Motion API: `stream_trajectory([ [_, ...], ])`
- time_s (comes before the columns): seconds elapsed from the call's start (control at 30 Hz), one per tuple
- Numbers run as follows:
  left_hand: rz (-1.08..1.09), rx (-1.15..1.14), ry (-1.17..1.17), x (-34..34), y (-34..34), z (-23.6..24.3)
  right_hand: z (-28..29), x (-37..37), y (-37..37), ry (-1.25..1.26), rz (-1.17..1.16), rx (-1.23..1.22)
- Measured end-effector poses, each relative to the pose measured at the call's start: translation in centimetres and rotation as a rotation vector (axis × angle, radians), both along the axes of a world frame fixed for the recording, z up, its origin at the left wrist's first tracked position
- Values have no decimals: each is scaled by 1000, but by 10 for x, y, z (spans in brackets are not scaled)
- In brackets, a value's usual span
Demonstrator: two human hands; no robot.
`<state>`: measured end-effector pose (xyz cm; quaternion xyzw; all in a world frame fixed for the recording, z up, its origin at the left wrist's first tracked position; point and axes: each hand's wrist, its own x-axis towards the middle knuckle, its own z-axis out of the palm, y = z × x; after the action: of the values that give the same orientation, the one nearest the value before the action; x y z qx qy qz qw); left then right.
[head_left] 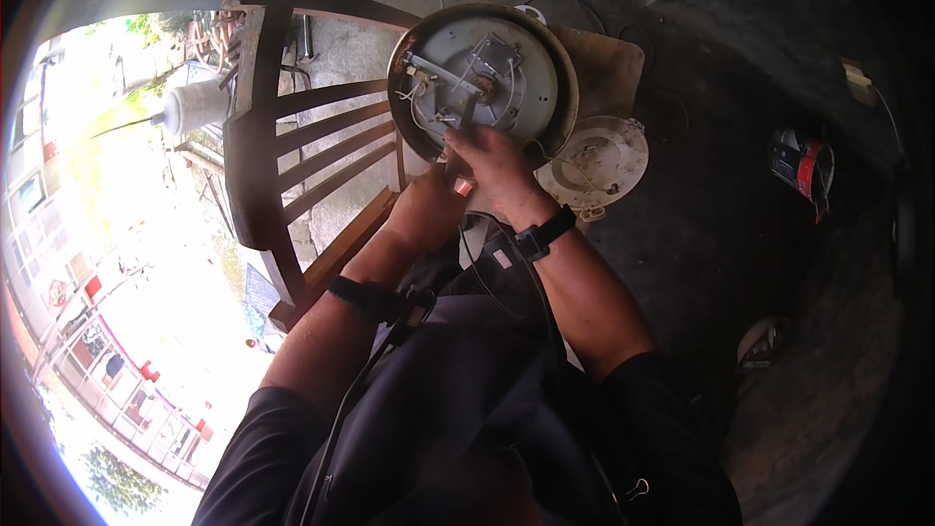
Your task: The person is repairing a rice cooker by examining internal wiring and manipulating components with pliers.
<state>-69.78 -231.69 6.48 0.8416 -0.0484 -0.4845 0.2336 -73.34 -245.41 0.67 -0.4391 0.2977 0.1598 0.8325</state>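
Observation:
A round, open-bottomed metal appliance [537,88] lies ahead of me, its grey inner plate fitted with a bracket, a lever and white wires. My right hand [492,161] is closed at its near rim around a tool with a dark metal shaft [467,115], whose end reaches toward the rusty middle of the plate. Just below and to the left, my left hand [429,205] is also closed, pressed against the right hand at the tool's lower end, where a reddish piece shows. The fingers hide most of the tool, so its exact kind is unclear.
A wooden slatted chair or bench frame [255,127] stands at the left. Right of the appliance, a dirty white round cover [623,161] lies by a brown board [609,63]. A red-and-black bag-like item [806,170] sits at the far right. Cables run along my arms.

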Motion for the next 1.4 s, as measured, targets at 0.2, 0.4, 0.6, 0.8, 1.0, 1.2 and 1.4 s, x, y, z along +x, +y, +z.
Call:
stream_trajectory([
  [0.2,261,-297,251,1,8,-3,7,4,-22,104,60,-164],
  [0.4,566,-369,634,10,-6,24,-3,5,-32,130,-107,-158],
  [0.6,976,-721,931,0,3,15,-4,11,-33,143,-160,-94],
  [0.8,1090,-836,1101,-2,4,15,2,5,-31,184,-114,129],
  [1.0,1186,-833,1101,-3,3,19,23,9,-22,236,-213,594],
  [1.2,937,-664,896,-4,-2,31,21,8,-14,137,-69,324],
  [1.4,435,-305,413,0,0,42,28,12,-2,11,-17,-3],
])
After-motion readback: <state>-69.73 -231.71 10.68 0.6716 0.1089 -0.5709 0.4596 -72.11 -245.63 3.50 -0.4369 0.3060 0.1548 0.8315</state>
